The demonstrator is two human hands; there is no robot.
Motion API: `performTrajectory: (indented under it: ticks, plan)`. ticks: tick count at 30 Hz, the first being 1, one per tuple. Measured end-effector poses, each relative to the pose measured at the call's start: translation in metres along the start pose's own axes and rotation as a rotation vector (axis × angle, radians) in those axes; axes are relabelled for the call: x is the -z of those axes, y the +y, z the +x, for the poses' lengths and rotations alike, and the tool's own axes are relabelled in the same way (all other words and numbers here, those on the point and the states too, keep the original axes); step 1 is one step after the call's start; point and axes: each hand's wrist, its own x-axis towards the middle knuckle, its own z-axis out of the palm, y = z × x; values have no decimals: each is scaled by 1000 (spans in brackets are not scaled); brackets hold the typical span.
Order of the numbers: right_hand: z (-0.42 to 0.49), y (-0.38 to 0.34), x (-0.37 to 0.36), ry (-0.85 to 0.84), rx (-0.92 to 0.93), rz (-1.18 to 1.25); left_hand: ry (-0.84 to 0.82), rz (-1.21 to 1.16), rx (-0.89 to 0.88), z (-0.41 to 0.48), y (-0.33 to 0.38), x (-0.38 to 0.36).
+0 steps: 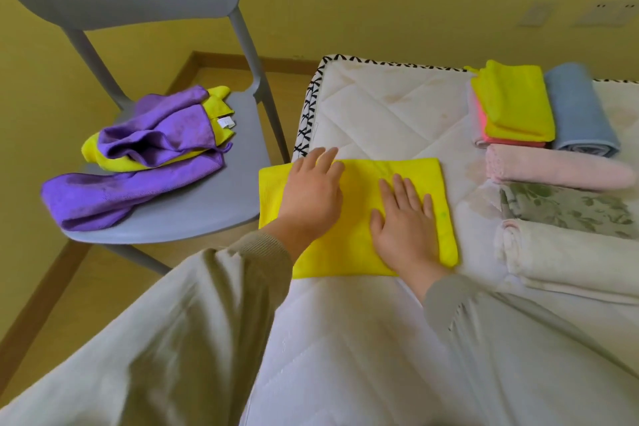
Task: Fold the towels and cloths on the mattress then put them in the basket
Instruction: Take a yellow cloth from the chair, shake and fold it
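A yellow cloth (pixel 359 180) lies folded flat on the white quilted mattress (pixel 380 107), near its left edge. My left hand (pixel 311 194) presses flat on the cloth's left part, fingers straight. My right hand (pixel 404 221) presses flat on its right part. Further right on the mattress sit folded pieces: a yellow cloth stacked on pink ones (pixel 515 104), a rolled blue towel (pixel 577 111), a pink towel (pixel 553 171), a floral cloth (pixel 567 209) and a cream towel (pixel 567 256). No basket is in view.
A grey chair (pixel 193 204) stands left of the mattress, with crumpled purple cloths (pixel 138 162) and yellow cloths (pixel 218 100) heaped on its seat. Wooden floor and a yellow wall lie behind. My sleeves fill the bottom of the view.
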Motion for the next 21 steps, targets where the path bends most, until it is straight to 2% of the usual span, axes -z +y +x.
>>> performTrajectory:
  ticks: [3, 5, 14, 17, 21]
  plan:
    - [3, 1, -1, 27, 1, 11, -240, 38, -67, 12, 4, -17]
    - [3, 2, -3, 37, 2, 13, -332, 74, -21, -1, -6, -31]
    - [2, 4, -2, 7, 30, -3, -373, 217, 227, -25, -39, -24]
    - [4, 4, -1, 2, 22, -8, -334, 262, 308, -28, -22, -10]
    - [4, -1, -1, 2, 16, -12, -286, 133, 144, -59, 18, -25]
